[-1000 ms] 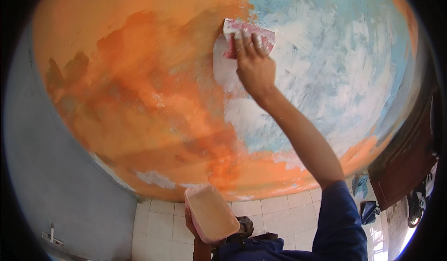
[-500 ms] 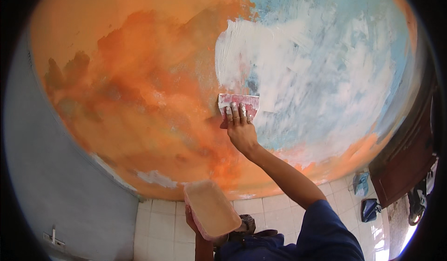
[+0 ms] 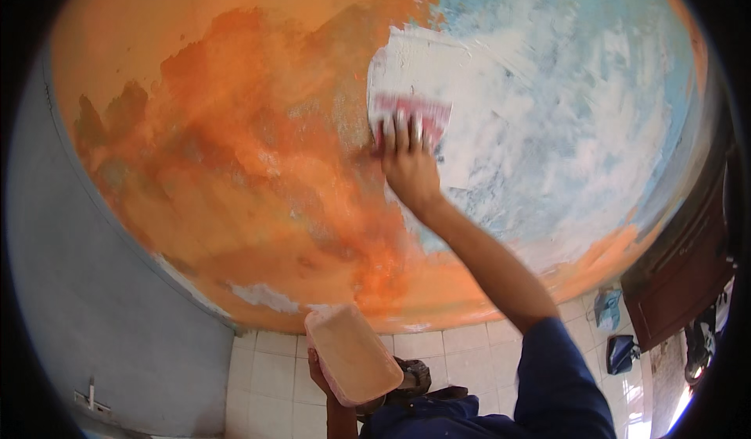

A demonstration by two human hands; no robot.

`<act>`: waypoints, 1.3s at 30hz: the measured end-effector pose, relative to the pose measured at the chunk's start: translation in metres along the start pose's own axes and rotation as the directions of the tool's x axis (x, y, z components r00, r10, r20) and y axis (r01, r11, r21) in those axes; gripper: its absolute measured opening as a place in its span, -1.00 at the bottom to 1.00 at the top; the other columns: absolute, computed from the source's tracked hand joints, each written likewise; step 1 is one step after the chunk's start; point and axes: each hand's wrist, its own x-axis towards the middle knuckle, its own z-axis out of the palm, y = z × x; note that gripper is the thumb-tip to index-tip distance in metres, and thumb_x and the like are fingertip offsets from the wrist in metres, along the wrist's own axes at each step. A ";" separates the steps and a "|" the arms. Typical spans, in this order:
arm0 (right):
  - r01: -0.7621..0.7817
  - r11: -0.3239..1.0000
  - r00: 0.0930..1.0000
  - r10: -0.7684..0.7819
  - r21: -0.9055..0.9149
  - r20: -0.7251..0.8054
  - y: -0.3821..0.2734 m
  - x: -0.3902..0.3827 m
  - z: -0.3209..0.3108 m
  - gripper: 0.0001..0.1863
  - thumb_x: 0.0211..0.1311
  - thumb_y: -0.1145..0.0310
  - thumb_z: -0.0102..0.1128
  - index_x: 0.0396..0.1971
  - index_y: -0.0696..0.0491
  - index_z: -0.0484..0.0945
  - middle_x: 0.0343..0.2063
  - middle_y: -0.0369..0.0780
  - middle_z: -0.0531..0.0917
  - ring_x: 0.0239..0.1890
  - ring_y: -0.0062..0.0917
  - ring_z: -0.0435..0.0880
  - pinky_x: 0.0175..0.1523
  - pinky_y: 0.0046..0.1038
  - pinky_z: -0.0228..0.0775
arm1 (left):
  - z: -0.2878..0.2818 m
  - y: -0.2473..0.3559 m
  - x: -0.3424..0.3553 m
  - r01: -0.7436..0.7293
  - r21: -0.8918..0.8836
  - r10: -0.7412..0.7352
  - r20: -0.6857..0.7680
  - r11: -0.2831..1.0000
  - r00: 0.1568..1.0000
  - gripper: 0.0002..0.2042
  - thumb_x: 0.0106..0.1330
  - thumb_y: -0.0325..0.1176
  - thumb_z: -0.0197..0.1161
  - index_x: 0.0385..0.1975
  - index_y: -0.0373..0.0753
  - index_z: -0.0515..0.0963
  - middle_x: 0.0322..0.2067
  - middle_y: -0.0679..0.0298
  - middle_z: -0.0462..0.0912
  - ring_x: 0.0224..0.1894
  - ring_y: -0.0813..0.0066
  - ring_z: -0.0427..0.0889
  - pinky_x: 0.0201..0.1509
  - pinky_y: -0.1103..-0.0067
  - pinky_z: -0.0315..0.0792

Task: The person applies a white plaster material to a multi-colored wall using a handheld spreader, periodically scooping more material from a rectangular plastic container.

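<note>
My right hand (image 3: 411,165) grips a pink, white-smeared spreader blade (image 3: 411,106) pressed on the painted wall (image 3: 219,142), on a white patch of fresh coating (image 3: 418,55) bordering the orange area. The blade and fingertips are slightly blurred, with white smears on the fingers. My left hand (image 3: 317,368), low at center, holds a pale pink rectangular tub (image 3: 352,350) with a beige interior; whether the beige is contents or the bottom, I cannot tell. The wall is orange on the left and light blue smeared with white on the right.
A grey wall (image 3: 109,282) curves along the left. Below lies a white tiled floor (image 3: 477,361). At lower right are a light blue bag (image 3: 608,310), a dark bag (image 3: 622,353), a brown door (image 3: 673,282) and a dark object I cannot make out beside a bright opening.
The spreader in my right hand went down from high on the wall, then moved back up to midway, leaving a smoother white patch. My left hand and tub barely moved.
</note>
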 end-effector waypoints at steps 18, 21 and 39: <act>-0.012 0.997 0.970 0.030 0.076 -0.241 0.046 0.059 -0.083 -0.46 -0.04 0.66 0.02 0.07 0.20 0.42 0.10 0.00 0.47 0.12 -0.20 0.50 0.10 -0.31 0.44 | 0.019 0.006 -0.026 -0.055 0.022 0.056 -0.056 0.998 0.997 -0.41 0.38 0.13 -0.18 0.22 -0.20 0.26 0.11 0.11 0.43 0.04 0.16 0.52 0.11 0.23 0.44; 0.010 0.991 1.000 -0.009 -0.135 0.013 0.032 0.048 -0.030 -0.53 0.11 0.46 0.00 0.07 0.27 0.40 0.15 0.02 0.39 0.14 0.02 0.42 0.12 -0.18 0.41 | 0.016 0.001 -0.024 -0.073 0.052 0.075 -0.049 0.996 0.996 -0.42 0.38 0.12 -0.18 0.21 -0.19 0.26 0.11 0.12 0.44 0.03 0.16 0.52 0.11 0.22 0.44; -0.001 1.000 0.991 0.002 0.001 -0.134 0.045 0.032 -0.046 -0.46 -0.01 0.51 0.07 0.08 0.23 0.39 0.12 0.02 0.43 0.16 -0.10 0.42 0.13 -0.20 0.38 | 0.010 -0.010 -0.033 0.082 -0.094 -0.084 -0.014 0.992 0.996 -0.43 0.35 0.06 -0.06 0.17 -0.28 0.29 0.06 0.03 0.46 0.02 0.15 0.52 0.09 0.27 0.44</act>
